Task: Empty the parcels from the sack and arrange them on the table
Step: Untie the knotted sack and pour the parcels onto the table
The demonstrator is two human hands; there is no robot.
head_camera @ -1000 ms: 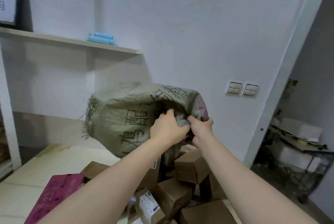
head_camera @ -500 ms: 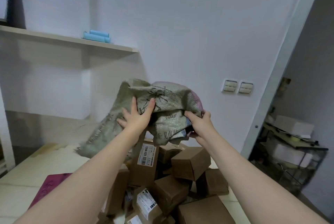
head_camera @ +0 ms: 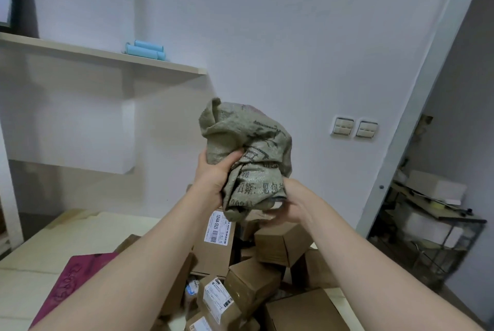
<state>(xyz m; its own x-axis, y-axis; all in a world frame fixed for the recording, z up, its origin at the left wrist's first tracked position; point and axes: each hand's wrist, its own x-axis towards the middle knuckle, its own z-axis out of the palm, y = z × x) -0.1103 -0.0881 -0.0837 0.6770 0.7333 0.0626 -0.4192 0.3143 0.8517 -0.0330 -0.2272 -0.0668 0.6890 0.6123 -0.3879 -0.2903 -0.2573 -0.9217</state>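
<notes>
The table (head_camera: 80, 234) spreads below me with the parcels (head_camera: 280, 245) heaped in a jumble straight under my arms, while the sack (head_camera: 248, 151) stands bunched and roughly upright at chest height above them. My left hand (head_camera: 213, 173) clamps its left side and my right hand (head_camera: 291, 205) cups the bottom, about equally near. The pile's lower boxes are cut off, and I can't tell whether anything remains inside the crumpled sack.

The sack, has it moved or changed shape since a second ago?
Yes. The sack was spread wide toward the shelf; now both hands have bunched it into a tight wad, drawn in rightward toward the wall switches, above the boxes.
</notes>
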